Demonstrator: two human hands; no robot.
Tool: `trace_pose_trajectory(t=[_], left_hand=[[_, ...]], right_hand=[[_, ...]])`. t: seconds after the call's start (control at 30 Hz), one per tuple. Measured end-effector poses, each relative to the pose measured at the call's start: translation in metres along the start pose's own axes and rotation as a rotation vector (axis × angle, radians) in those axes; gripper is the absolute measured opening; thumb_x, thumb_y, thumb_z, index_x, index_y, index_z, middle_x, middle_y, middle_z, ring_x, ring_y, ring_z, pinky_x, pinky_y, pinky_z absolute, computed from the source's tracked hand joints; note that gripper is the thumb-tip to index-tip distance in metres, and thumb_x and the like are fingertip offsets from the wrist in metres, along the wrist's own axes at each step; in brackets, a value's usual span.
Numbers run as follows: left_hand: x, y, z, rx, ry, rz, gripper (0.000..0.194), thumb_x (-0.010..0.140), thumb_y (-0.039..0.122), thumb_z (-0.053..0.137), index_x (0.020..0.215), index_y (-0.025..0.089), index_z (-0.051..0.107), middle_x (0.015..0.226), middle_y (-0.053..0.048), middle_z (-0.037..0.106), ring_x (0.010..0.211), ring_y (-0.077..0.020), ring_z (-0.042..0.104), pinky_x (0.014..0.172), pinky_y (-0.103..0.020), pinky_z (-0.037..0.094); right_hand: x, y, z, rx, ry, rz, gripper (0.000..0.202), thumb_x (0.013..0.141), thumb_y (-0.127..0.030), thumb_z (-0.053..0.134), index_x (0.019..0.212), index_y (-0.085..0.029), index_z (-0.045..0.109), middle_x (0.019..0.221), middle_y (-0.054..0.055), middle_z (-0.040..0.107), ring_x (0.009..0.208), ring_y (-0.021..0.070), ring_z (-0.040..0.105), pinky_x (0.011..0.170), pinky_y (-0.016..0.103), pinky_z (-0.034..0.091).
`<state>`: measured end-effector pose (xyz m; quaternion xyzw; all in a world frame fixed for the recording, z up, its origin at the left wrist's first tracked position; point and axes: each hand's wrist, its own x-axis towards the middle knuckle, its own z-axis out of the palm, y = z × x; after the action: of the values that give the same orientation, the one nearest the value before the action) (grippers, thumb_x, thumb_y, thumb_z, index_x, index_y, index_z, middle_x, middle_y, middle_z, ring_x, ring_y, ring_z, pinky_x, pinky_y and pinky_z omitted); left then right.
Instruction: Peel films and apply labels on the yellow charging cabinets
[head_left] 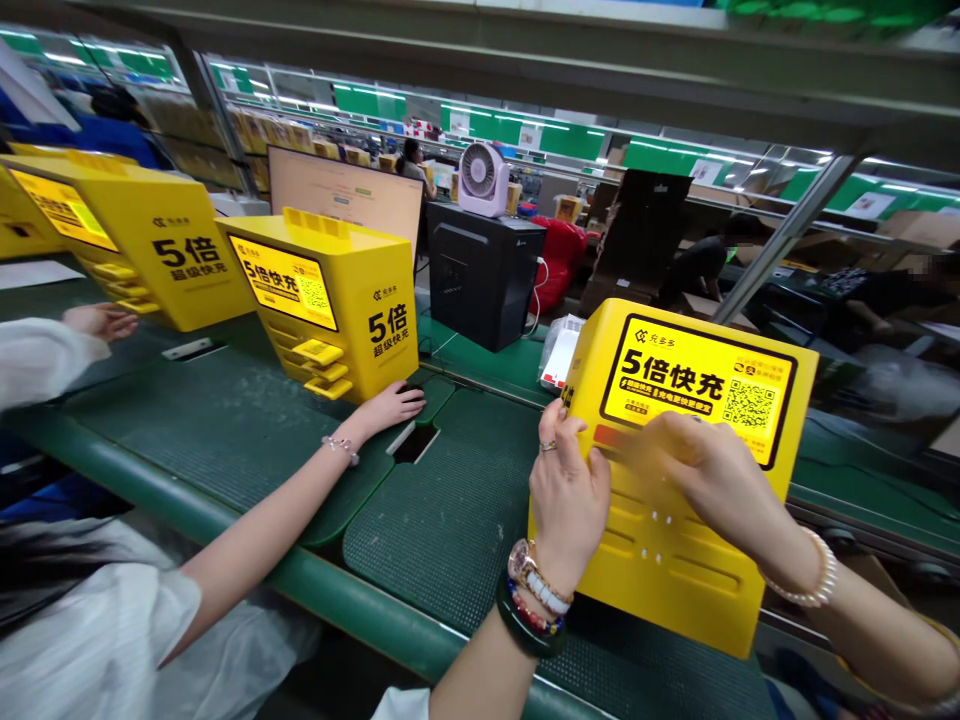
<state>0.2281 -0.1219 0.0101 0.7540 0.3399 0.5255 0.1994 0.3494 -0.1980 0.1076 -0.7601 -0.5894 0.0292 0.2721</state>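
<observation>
A yellow power bank station (pixel 731 600) with a lit front screen (pixel 675 375) stands tilted in view on the right side of the green bench. My left hand (pixel 570 490) is curled at its left front edge, fingers bent against the casing below the screen. My right hand (pixel 712 480) is in front of the slots under the screen, its fingertips smeared by motion; whether they hold anything is unclear. Between the two hands shows an orange-red strip (pixel 611 437) just beneath the screen. Slots with small white lights run down the yellow front.
A co-worker's hand (pixel 390 405) rests on a dark mouse beside a second yellow station (pixel 360 290). The co-worker's other hand (pixel 101 320) is near a third station (pixel 187 220). Behind are a monitor (pixel 360 190), a black computer tower (pixel 480 275) and a small fan (pixel 482 180).
</observation>
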Motion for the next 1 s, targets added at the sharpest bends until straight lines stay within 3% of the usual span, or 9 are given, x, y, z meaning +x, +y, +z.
trace_pose_trajectory(t=[0.4, 0.67, 0.8, 1.0], left_hand=[[0.001, 0.0, -0.001, 0.005, -0.021, 0.017, 0.032, 0.092, 0.011, 0.047, 0.121, 0.022, 0.039, 0.15, -0.018, 0.039, 0.13, -0.0288, 0.055, 0.096, -0.044, 0.058], [0.001, 0.003, -0.001, -0.048, -0.017, -0.046, 0.033, 0.089, 0.01, 0.049, 0.118, 0.02, 0.036, 0.15, -0.02, 0.041, 0.126, -0.0288, 0.059, 0.094, -0.044, 0.058], [0.0, 0.002, -0.001, -0.041, -0.014, -0.041, 0.031, 0.089, 0.01, 0.049, 0.115, 0.02, 0.036, 0.149, -0.021, 0.042, 0.127, -0.0303, 0.059, 0.091, -0.046, 0.059], [-0.001, 0.001, 0.0, -0.039, 0.008, -0.023, 0.029, 0.09, 0.011, 0.049, 0.114, 0.02, 0.036, 0.148, -0.021, 0.044, 0.125, -0.031, 0.06, 0.09, -0.046, 0.06]], right_hand=[[0.0, 0.004, 0.002, -0.042, -0.009, -0.004, 0.028, 0.089, -0.041, 0.046, 0.085, -0.022, 0.067, 0.083, 0.002, 0.071, 0.073, 0.0213, 0.062, 0.072, 0.035, 0.042], [-0.004, 0.004, -0.004, 0.174, -0.05, -0.016, 0.025, 0.091, -0.042, 0.052, 0.083, -0.021, 0.063, 0.08, 0.003, 0.068, 0.072, 0.0191, 0.061, 0.067, 0.032, 0.043], [-0.006, 0.007, -0.008, 0.319, -0.073, 0.047, 0.028, 0.09, -0.048, 0.057, 0.082, -0.021, 0.061, 0.081, 0.002, 0.066, 0.073, 0.0186, 0.059, 0.066, 0.03, 0.044], [-0.005, 0.005, -0.003, 0.196, -0.06, 0.071, 0.03, 0.086, -0.05, 0.052, 0.08, -0.022, 0.061, 0.076, 0.003, 0.064, 0.075, 0.0226, 0.061, 0.063, 0.033, 0.04]])
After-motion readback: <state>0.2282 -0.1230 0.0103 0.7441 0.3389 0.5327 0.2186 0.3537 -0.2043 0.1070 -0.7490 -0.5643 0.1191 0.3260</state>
